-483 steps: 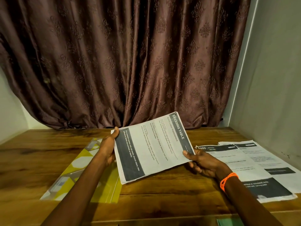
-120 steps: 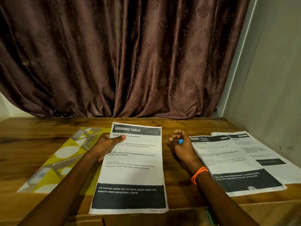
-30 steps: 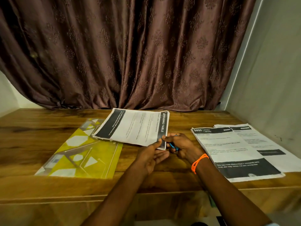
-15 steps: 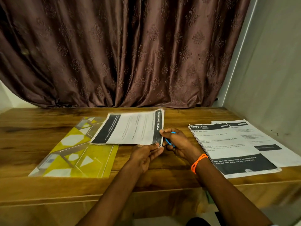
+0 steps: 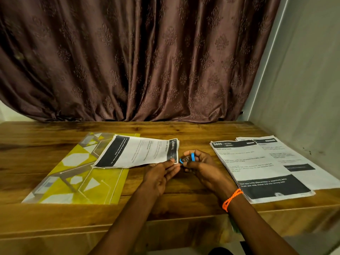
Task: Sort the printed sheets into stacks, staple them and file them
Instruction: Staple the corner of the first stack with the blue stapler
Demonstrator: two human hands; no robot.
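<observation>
A stack of printed sheets headed "DRESSING TABLE" (image 5: 139,151) lies sideways on the wooden table (image 5: 27,155), its left part over a yellow patterned plastic folder (image 5: 73,181). My left hand (image 5: 161,172) pinches the stack's near right corner. My right hand (image 5: 198,164) grips a small blue stapler (image 5: 185,160) just right of that corner; most of the stapler is hidden by my fingers. Two more stacks of printed sheets lie at the right: one headed "$800" (image 5: 257,170) and one behind it (image 5: 287,159).
A brown patterned curtain (image 5: 138,57) hangs along the table's back edge. A grey wall (image 5: 303,89) stands close on the right. The table's front edge (image 5: 92,230) runs below my forearms. An orange band (image 5: 230,199) is on my right wrist.
The stapler has drawn a little away from the stack's corner to the right. My left hand has stayed at the same corner. Earlier the stack was turned from upright to sideways.
</observation>
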